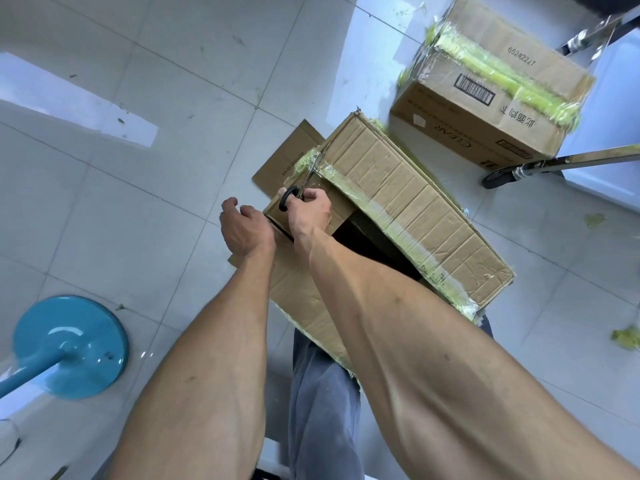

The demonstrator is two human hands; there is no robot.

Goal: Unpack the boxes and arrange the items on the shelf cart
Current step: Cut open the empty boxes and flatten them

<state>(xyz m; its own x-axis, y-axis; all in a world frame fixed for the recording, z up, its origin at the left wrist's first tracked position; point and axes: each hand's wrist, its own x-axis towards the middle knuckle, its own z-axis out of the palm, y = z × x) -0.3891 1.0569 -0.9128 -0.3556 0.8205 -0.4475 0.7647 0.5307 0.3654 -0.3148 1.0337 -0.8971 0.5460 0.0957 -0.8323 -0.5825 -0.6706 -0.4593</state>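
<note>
On the tiled floor (173, 150), just ahead of the legs, the near box (398, 202) lies with one long flap lifted and a dark gap shown beneath; its far end seam is taped. Creased brown card, clear tape over frayed yellow-green strips. A second box (485, 98), well apart at upper right, is seen fully taped, barcode side up, beside a chrome cart leg (571, 162). A blue stand base (71, 346) sits at lower left. The right hand (308, 211) is clenched round the black scissors (294, 192), blades set into the end tape, judged for slitting it. The left hand (242, 230) is hooked over the box edge, fingers curled, judged to steady it. Contents cannot be seen.
</note>
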